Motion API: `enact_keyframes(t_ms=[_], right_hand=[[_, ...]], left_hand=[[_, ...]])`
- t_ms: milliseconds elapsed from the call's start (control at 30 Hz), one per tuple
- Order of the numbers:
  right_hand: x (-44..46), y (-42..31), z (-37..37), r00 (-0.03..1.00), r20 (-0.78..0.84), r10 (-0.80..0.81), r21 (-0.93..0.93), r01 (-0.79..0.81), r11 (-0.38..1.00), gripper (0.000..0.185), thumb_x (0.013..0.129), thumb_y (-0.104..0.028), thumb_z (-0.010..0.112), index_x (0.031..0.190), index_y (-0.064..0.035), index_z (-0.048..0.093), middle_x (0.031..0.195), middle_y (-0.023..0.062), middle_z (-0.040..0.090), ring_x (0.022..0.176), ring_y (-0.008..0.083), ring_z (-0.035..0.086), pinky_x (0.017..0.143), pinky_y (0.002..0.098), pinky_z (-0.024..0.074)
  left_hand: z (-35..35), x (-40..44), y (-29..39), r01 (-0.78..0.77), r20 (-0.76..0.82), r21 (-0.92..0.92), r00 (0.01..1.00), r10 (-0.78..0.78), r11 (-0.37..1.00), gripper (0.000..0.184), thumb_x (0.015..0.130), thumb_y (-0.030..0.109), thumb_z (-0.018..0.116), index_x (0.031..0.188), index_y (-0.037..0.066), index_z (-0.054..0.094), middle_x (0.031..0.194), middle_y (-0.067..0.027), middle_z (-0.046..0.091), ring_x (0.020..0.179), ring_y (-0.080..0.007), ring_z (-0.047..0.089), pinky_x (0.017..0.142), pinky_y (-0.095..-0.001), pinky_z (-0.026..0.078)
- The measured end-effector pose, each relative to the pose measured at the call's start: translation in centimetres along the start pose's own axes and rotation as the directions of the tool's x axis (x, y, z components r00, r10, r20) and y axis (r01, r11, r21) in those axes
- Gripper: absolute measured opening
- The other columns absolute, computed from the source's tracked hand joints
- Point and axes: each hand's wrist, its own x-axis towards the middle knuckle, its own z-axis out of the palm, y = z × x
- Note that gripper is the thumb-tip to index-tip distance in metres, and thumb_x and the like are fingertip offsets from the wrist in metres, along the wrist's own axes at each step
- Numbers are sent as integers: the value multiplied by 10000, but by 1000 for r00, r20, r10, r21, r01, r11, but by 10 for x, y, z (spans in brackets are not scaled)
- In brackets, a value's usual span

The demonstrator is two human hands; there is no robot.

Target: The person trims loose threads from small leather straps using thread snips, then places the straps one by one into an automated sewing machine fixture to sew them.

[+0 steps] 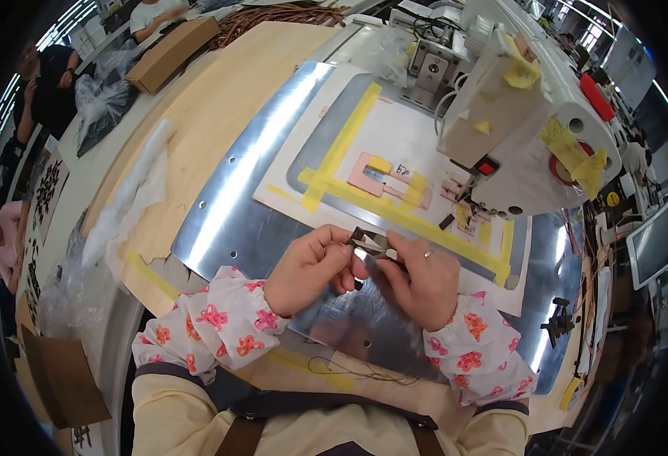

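Note:
Both hands meet over the shiny metal plate (265, 152), in front of the sewing machine (501, 114). My left hand (315, 266) pinches a small dark strip (361, 234) between thumb and fingers. My right hand (425, 277) is closed around small thread snips (375, 245), whose pale blades lie against the dark strip. A small dark end shows below my left fingers. Beyond the hands, a white template (379, 144) with yellow tape and pink pieces lies under the machine head.
A long cardboard box (173, 55) and clear plastic bags (102, 102) are at the back left. Loose threads (356, 371) lie at the near edge. A black clip-like part (557, 322) sits on the right. A person (49, 87) stands at the far left.

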Motion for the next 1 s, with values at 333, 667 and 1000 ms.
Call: enact_keyframes(t_ms=[333, 667, 1000], right_hand=[[-2, -1, 4, 999, -24, -37, -36, 36, 999, 387, 706, -147, 711, 1058, -29, 602, 698, 73, 575, 469, 222, 518, 430, 323, 399], [-2, -3, 3, 977, -32, 209, 250, -194, 949, 308, 742, -100, 702, 1018, -28, 586, 704, 79, 587, 504, 164, 539, 483, 269, 437], [-10, -3, 4, 917, 255, 307, 389, -388, 835, 260, 697, -117, 735, 910, -51, 601, 673, 47, 593, 526, 117, 546, 543, 218, 453]], left_hand=[[5, -1, -6, -49, 14, 16, 999, 49, 999, 179, 950, 129, 422, 1067, 7, 479, 858, -72, 635, 667, -61, 566, 589, -194, 470], [-3, 1, 3, -10, 36, 27, 999, 9, 1000, 186, 956, 143, 433, 1084, 27, 504, 880, -83, 629, 670, -82, 565, 643, -207, 474], [-97, 29, 46, -239, -252, 793, 710, 658, 561, 229, 864, 118, 558, 1024, -39, 603, 899, -83, 653, 823, -129, 590, 775, -251, 451]])
